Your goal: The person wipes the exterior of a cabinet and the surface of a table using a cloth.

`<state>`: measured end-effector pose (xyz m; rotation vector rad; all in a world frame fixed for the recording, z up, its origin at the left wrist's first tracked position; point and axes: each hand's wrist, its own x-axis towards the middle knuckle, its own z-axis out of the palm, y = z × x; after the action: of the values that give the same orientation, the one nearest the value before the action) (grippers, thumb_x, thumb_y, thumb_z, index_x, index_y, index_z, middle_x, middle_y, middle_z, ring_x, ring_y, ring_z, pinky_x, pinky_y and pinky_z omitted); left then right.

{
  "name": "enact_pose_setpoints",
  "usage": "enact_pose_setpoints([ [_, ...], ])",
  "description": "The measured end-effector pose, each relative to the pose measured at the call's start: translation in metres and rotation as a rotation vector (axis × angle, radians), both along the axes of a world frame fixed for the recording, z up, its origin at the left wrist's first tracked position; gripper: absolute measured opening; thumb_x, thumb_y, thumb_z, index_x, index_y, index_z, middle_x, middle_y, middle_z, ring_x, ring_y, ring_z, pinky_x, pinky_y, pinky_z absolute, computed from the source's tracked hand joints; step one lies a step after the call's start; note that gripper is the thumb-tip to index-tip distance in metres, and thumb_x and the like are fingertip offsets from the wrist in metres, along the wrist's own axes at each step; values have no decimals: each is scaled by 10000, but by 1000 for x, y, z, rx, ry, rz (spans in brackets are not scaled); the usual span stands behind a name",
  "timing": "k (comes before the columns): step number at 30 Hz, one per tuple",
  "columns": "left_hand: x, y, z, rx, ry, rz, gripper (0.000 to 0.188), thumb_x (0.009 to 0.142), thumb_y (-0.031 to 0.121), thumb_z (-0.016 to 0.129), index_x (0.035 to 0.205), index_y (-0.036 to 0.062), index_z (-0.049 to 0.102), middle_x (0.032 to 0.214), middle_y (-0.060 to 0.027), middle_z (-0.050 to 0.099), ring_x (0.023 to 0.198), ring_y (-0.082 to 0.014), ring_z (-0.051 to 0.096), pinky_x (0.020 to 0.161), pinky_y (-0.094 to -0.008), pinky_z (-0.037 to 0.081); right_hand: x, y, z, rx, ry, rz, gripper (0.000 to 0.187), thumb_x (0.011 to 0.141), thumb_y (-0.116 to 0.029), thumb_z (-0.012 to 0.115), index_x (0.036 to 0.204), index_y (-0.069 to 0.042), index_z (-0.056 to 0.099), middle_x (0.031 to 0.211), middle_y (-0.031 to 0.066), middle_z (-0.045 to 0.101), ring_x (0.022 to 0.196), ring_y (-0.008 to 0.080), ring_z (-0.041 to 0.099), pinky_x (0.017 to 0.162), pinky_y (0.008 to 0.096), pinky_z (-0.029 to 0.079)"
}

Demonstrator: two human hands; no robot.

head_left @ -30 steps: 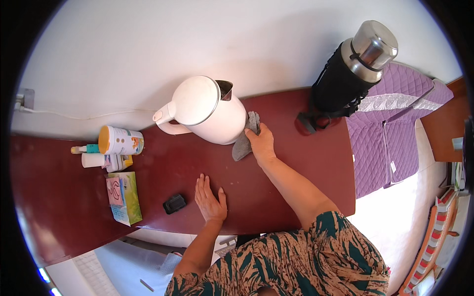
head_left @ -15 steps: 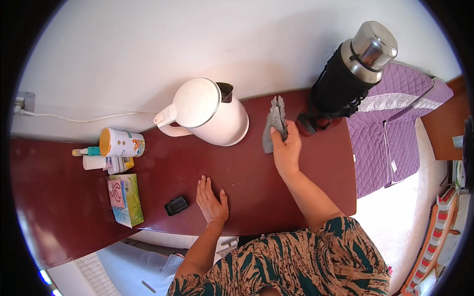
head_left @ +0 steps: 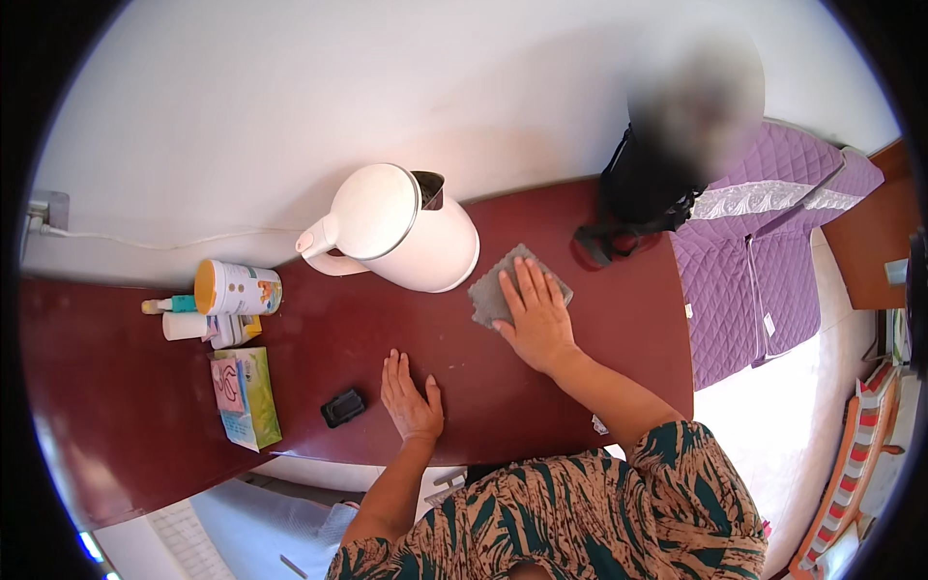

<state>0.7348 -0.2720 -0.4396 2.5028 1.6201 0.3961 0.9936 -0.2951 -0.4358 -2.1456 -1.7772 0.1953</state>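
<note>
Spread out on the dark red table is a grey cloth. My right hand presses flat on it, fingers extended and open. My left hand rests open, palm down, on the tabletop near the front edge. Just left of that hand lies a small black tray-like object. A white electric kettle stands behind, left of the cloth, its handle pointing left.
Back right stands a flask in a black strapped sleeve, its top blurred. Along the left are a white tub with a yellow lid, small bottles and a green tissue pack. A white cord runs along the wall. Purple quilted seating adjoins the right edge.
The folded cloth, pinched and raised in my right hand, is now opened out and flat on the table under my palm. My left hand has stayed in place.
</note>
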Motion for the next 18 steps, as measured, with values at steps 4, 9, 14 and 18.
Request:
enact_pose_setpoints([
  [4,2,-1,2,-10,4,8,565,896,244,545,1390,6,408,1491,-149,375,1375,-359,333,1104,-480,261,-31,-32,3,-129,42,292,737,916,-442,552,1476,-30,307,1549,196,238,1448,319,202,1173,455,169],
  [9,1,-1,2,-5,12,10,566,897,247,543,1389,4,409,1489,-152,378,1371,-365,337,1099,-481,266,-46,-52,6,-165,79,556,747,924,-462,529,1490,-41,282,1563,194,214,1467,312,159,1183,453,138],
  [14,1,-1,1,14,11,1,565,902,255,536,1391,4,406,1487,-154,382,1371,-367,336,1097,-482,267,21,10,-4,-33,-3,105,712,909,-397,554,1478,-50,306,1546,175,254,1444,310,215,1175,441,178],
  [18,3,-2,4,-1,7,1,565,906,246,532,1402,10,395,1492,-156,373,1378,-364,327,1110,-474,256,56,50,-16,20,-34,-65,716,918,-393,551,1483,-42,286,1552,179,236,1441,314,213,1180,442,162],
])
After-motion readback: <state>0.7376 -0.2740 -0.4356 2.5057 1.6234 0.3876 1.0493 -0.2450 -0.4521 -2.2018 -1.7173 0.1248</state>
